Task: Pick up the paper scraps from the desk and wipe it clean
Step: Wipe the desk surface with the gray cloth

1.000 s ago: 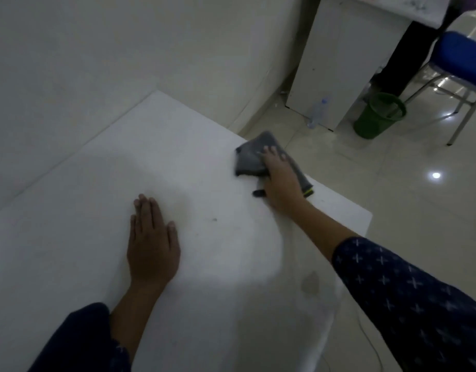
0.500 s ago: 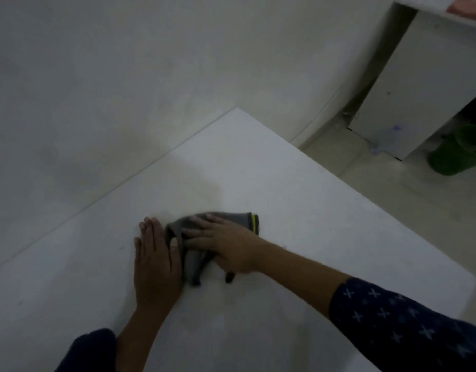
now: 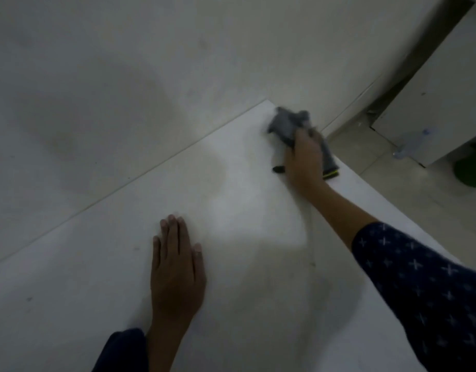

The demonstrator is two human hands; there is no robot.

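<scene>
I have the right hand (image 3: 302,159) out at the far corner of the white worktop (image 3: 245,264), palm pressed down on the grey cloth (image 3: 288,124). The cloth bunches ahead of the fingers, towards the wall, and a darker strip with a yellow-green edge trails back beside the hand along the worktop's right edge. So its long axis runs roughly along my forearm, from wrist to corner. The right hand's fingers are blurred; they look curled onto the cloth, clamping it against the surface, though I cannot tell how tightly.

The left hand (image 3: 176,275) lies flat on the near part of the worktop, fingers together and straight, holding nothing. It is well apart from the cloth, so the right hand is plainly the one doing the wiping.

I see no paper scraps on the surface, only faint specks, so I judge the picking-up done and the wiping under way. The unwiped stretch lies back towards me and to the left, so the next stroke should draw the cloth that way.
</scene>
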